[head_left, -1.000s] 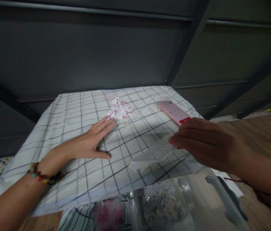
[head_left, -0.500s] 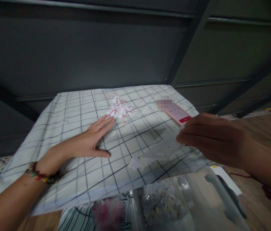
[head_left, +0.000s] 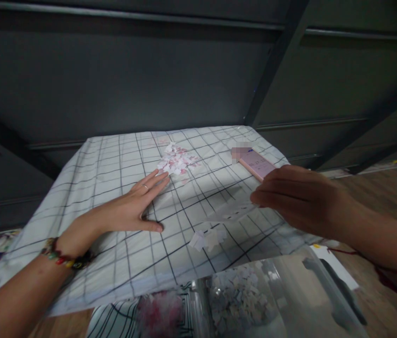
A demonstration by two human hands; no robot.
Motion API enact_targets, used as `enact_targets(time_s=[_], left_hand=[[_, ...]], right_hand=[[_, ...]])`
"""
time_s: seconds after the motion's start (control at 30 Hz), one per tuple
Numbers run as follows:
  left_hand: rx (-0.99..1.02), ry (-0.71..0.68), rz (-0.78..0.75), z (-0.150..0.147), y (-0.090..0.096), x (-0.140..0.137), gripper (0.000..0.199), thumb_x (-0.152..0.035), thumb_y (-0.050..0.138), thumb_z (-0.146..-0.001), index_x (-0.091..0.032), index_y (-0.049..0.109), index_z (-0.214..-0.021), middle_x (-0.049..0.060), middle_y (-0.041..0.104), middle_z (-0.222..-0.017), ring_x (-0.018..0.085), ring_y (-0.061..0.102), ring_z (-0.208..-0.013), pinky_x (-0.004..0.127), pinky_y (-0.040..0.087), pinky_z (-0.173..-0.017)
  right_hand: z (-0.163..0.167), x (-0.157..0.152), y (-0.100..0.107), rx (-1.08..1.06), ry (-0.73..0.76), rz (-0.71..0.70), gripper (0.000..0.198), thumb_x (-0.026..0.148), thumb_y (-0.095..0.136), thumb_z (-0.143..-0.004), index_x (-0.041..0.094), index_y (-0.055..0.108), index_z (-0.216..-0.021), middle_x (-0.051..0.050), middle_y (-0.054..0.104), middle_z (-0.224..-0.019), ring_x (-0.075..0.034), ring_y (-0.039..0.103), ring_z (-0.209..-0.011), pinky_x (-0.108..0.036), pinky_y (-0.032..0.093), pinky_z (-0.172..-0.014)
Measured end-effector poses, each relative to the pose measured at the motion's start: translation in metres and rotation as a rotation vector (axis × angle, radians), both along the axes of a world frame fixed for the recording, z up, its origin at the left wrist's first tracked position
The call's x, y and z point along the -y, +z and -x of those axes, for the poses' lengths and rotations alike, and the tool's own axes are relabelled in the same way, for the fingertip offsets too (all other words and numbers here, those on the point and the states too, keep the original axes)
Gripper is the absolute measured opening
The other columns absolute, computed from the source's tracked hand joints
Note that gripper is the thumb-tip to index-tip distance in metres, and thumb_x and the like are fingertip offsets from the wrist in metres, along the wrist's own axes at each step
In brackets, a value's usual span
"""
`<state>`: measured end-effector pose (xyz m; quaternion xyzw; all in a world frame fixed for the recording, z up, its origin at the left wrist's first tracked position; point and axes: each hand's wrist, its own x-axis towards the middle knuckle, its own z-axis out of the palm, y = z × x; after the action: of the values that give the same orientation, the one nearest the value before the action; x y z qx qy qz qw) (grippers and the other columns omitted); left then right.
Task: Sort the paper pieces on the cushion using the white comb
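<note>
My left hand [head_left: 138, 199] lies flat on the checked cloth [head_left: 114, 249], fingers spread. Its fingertips reach the near edge of a pile of small white and pink paper pieces [head_left: 177, 160]. On the right, my right hand [head_left: 297, 197] is closed in a pinch on a see-through plastic bag [head_left: 232, 211], which slants down to the left just over the cloth. Below the bag's lower end rests a small cluster of white paper pieces [head_left: 207, 238]. The gripped end of the bag is hidden by my fingers.
A pink phone [head_left: 256, 163] lies behind my right hand, partly covered by it. At the front edge stands a clear plastic box [head_left: 293, 281] containing many paper scraps, beside a bag of pink material [head_left: 159, 312]. A dark panelled wall [head_left: 131, 80] borders the back.
My right hand has shifted slightly left. White pieces that were in the bag now lie on the cloth below it, and the bag looks emptier. My left hand stays in place.
</note>
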<state>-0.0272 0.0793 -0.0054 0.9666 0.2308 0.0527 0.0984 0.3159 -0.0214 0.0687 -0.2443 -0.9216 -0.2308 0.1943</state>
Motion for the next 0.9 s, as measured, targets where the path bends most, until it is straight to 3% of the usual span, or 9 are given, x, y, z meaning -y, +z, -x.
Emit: enact_targets(time_s=[0.27,0.47,0.73,0.9], left_hand=[[-0.007,-0.006,-0.012,0.001,0.0,0.001,0.101,-0.065,0.054,-0.084,-0.028,-0.013,-0.149,0.012,-0.007,-0.156,0.037,-0.003,-0.14,0.054,0.013,-0.111],[-0.011,-0.007,-0.009,0.0,0.0,0.0,0.101,-0.066,0.053,-0.085,-0.028,-0.015,-0.148,0.013,-0.007,-0.156,0.038,-0.003,-0.14,0.055,0.013,-0.111],[-0.021,-0.014,-0.02,-0.001,0.003,0.003,0.101,-0.065,0.054,-0.085,-0.027,-0.013,-0.149,0.014,-0.005,-0.156,0.038,-0.002,-0.14,0.054,0.014,-0.111],[-0.013,-0.033,-0.028,-0.001,0.003,0.002,0.1,-0.065,0.055,-0.084,-0.027,-0.012,-0.149,0.014,-0.005,-0.156,0.038,-0.003,-0.14,0.054,0.014,-0.111]], right_hand=[[0.0,-0.001,-0.002,-0.037,-0.007,0.015,0.015,0.006,0.043,-0.09,0.018,0.051,-0.093,-0.002,0.055,-0.071,-0.016,0.047,-0.071,-0.031,0.041,-0.062],[0.006,-0.03,-0.007,-0.037,-0.07,-0.022,0.015,0.009,0.044,-0.09,0.017,0.056,-0.086,-0.002,0.053,-0.066,-0.015,0.042,-0.062,-0.028,0.035,-0.054],[-0.003,-0.029,-0.005,-0.071,-0.043,0.108,0.013,0.01,0.045,-0.09,0.017,0.056,-0.09,-0.003,0.056,-0.072,-0.015,0.047,-0.069,-0.028,0.039,-0.063],[0.002,-0.04,-0.007,-0.049,-0.08,0.083,0.017,0.015,0.043,-0.091,0.018,0.059,-0.084,-0.002,0.053,-0.066,-0.014,0.045,-0.064,-0.027,0.037,-0.059]])
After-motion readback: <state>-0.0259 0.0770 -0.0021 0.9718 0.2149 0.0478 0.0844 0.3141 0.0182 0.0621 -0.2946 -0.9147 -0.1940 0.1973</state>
